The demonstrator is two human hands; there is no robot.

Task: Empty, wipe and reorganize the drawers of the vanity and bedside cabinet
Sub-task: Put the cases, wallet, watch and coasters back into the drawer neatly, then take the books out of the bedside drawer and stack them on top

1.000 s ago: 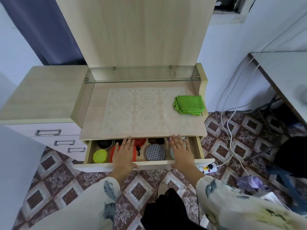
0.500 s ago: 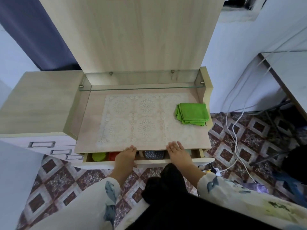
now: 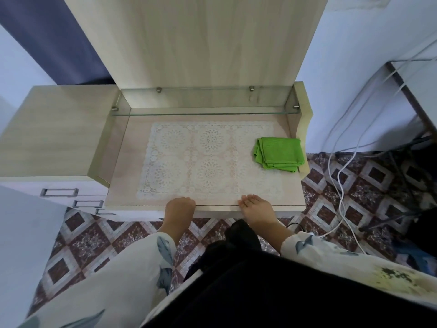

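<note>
Drawer [image 3: 217,211]: sits shut now, only the front strip showing under the lip of the vanity surface [image 3: 131,162]; stands open with jars and tins in view a second ago, half closed half a second ago.
Hands, shift: lie across the open drawer earlier; meet the front edge now.
Risk 1, pinched fingers: likely if the last push lands with fingertips caught between the drawer front and the lip above it.
Risk 2, toppled contents: possible if the drawer stops hard; cannot be checked, contents hidden.
Risk 3, dragged lace mat [image 3: 208,162]: possible if a fingertip catches its near fringe, which ends just beside both hands.
Risk 4, cables [image 3: 340,185]: trail over the tiled floor to the right, near the right sleeve; could snag on standing or turning.
Left hand [image 3: 181,207]: presses against the drawer front, knuckles up, fingers bent downward with tips hidden; cannot tell whether curled round the edge or merely pushing.
Right hand [image 3: 256,208]: fingers fairly straight and together, tips at the seam between drawer and surface; holds nothing.
Green cloth [image 3: 279,153]: lies folded at the right rear of the surface, well apart from both hands, partly on the mat's right end.
Side cabinet [image 3: 52,129]: stands to the left, probably the bedside cabinet of the task; drawers with metal handles [image 3: 59,192] all shut, untouched at this moment.
</note>
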